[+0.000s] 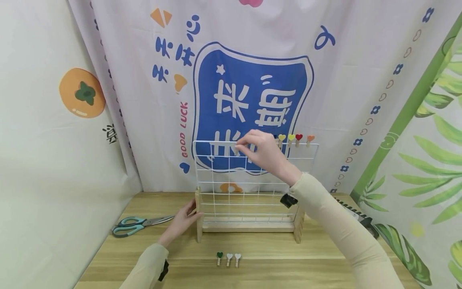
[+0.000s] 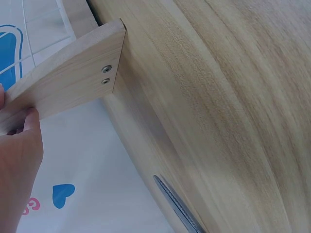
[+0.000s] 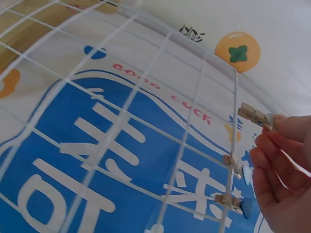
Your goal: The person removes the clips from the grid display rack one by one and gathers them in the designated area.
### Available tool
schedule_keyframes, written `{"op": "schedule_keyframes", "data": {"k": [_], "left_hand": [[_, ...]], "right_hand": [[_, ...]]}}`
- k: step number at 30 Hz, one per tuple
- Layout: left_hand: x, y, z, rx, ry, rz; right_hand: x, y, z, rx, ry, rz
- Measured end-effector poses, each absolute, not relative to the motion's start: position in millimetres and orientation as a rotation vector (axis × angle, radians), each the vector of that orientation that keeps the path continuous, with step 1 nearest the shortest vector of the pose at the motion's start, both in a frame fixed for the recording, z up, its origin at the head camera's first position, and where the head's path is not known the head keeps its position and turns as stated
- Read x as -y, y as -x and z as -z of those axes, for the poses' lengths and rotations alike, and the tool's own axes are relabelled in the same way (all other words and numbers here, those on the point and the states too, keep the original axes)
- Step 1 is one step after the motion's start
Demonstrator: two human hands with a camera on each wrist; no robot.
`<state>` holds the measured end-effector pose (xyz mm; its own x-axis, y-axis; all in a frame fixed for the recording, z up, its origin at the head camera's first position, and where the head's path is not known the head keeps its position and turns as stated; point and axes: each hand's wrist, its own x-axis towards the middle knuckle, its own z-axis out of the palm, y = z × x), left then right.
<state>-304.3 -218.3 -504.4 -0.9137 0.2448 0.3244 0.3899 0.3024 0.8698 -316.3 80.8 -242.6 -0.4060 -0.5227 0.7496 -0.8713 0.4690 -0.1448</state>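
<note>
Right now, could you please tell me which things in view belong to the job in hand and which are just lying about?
Likely in the job:
wire grid on its wooden stand, held by the left grip
clothespin pinched in the right grip
heart clips along the grid's top
three loose heart clips in front

Likely lying about:
scissors
dark item beside the right sleeve

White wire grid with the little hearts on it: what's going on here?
A person's right hand pinches a small wooden clothespin at the top edge of the white wire grid; I can't tell whether it is clipped on. Their left hand grips the wooden side post. Other heart-topped clothespins are already clipped along the top, while one green-heart clothespin and two white-heart clothespins lie on the table in front. Scissors lie to the left.
</note>
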Motion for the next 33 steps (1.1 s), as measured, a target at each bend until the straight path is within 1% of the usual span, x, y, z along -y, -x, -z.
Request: {"op": "schedule_keyframes", "data": {"k": [4,9,15,21,28,33], "left_hand": [[218,305,505,2.43,0.586,1.666],[219,306,505,2.489,0.507,1.733],[219,306,503,2.527,0.456,1.721],[219,306,503,2.523,0.474,1.701],[219,307,505,2.506,0.489,1.723],[218,306,502,2.509,0.486,1.718]], "right_hand": [[-88,310,264,2.102,-1.159,-0.723],[-94,304,298,2.15,-1.188,-0.721],[-100,298,350,2.263,-1.24,-0.756],[-105,291,406,2.393,-1.245,-0.793],[-109,280,468,2.578,-1.19,-0.865],[-110,277,501,2.646,-1.171,-0.952]]}}
